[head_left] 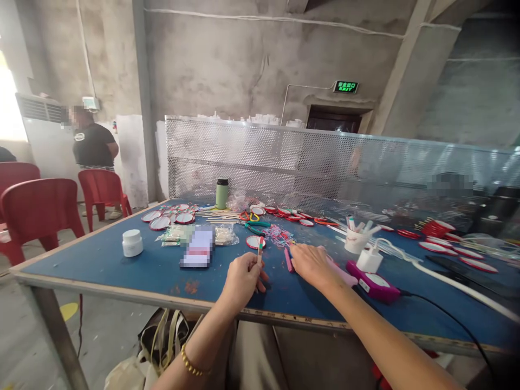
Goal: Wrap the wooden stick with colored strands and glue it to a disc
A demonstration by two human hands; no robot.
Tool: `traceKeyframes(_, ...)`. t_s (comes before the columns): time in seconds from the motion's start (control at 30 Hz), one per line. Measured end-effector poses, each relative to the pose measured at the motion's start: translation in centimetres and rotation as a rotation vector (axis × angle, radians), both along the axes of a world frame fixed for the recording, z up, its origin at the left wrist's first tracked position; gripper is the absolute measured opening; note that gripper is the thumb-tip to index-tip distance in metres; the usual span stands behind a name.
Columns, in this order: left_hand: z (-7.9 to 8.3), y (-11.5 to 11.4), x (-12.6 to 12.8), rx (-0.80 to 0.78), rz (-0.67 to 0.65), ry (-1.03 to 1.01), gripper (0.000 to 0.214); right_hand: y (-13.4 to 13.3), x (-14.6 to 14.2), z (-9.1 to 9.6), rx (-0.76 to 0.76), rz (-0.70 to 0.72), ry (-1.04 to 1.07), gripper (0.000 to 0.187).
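The left hand is curled into a loose fist around a thin stick, fingers and thumb closed on its lower part. The stick stands nearly upright out of the fist. It is pale along its length, with what looks like a red and green band near the top, though it is too small here to be sure. It is held over the near edge of the blue table, just right of the blurred box.

The right hand lies palm down on the table, right of the stick. Its fingers are stretched forward and slightly spread, tips touching or almost touching a pink stick that lies flat on the table between the two hands. Whether the fingertips pinch it cannot be told.

Behind the stick, just past it, lies a round red-rimmed disc; more such discs lie farther back and to the left. A white jar stands well left of the stick. A green bottle stands far behind it, by the perforated metal screen. Right of the stick, past the right hand, are a white cup of sticks and a magenta device with a black cable. Red chairs stand off the table's left end, and a person in a dark shirt stands beyond them.
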State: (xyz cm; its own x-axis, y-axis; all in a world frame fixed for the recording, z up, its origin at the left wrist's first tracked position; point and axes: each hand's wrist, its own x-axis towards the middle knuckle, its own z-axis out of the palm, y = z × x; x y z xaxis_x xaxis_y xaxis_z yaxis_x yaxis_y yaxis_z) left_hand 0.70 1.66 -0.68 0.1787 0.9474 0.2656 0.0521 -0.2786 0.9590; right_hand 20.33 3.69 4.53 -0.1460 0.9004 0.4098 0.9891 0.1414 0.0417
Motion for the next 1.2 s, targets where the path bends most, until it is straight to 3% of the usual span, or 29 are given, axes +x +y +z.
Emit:
traceKeyframes(0.1, 0.1, 0.0, 0.0, -0.003, 0.0, -0.018, 0.01, 0.8, -0.4, 0.1, -0.107, -0.055, -0.085, 0.013)
traceKeyframes(0.2, 0.2, 0.1, 0.0, -0.002, -0.006, -0.036, 0.011, 1.0, -0.8, 0.3, -0.155, -0.112, -0.124, 0.023)
traceKeyframes(0.33, 0.2, 0.1, 0.1, -0.035, -0.021, -0.073, 0.013, 0.2, -0.7, 1.5, -0.124, -0.154, -0.112, 0.039)
traceKeyframes(0.4, 0.2, 0.1, 0.0, -0.052, -0.04, -0.102, 0.015, -0.7, -0.1, 2.3, -0.068, -0.128, -0.044, 0.037)
traceKeyframes(0.5, 0.2, 0.1, 0.0, -0.052, -0.06, -0.136, 0.018, -2.9, 0.7, 2.7, -0.019, 0.185, 0.434, 0.021)
traceKeyframes(0.63, 0.2, 0.0, -0.2, -0.062, -0.093, -0.179, 0.022, -5.7, 0.9, 1.2, -0.08, 0.566, 1.088, 0.024)
traceKeyframes(0.7, 0.2, 0.0, -0.2, -0.071, -0.113, -0.192, 0.023, -6.7, 0.3, 0.2, -0.057, 0.69, 1.291, 0.025)
traceKeyframes(0.77, 0.3, 0.0, -0.2, -0.074, -0.124, -0.198, 0.024, -7.2, -0.6, -0.3, 0.072, 0.734, 1.4, 0.029)
traceKeyframes(0.93, 0.4, 0.0, -0.2, -0.066, -0.116, -0.176, 0.02, -7.7, -3.5, -0.2, 0.254, 0.8, 1.379, 0.026)
traceKeyframes(1.07, 0.3, 0.0, 0.0, -0.082, -0.115, -0.148, 0.02, -7.2, -5.6, -1.5, 0.47, 0.561, 1.194, 0.019)
traceKeyframes(1.2, 0.3, -0.1, -0.1, -0.086, -0.182, -0.15, 0.025, -6.4, -6.4, -3.2, 0.404, 0.524, 1.2, 0.018)
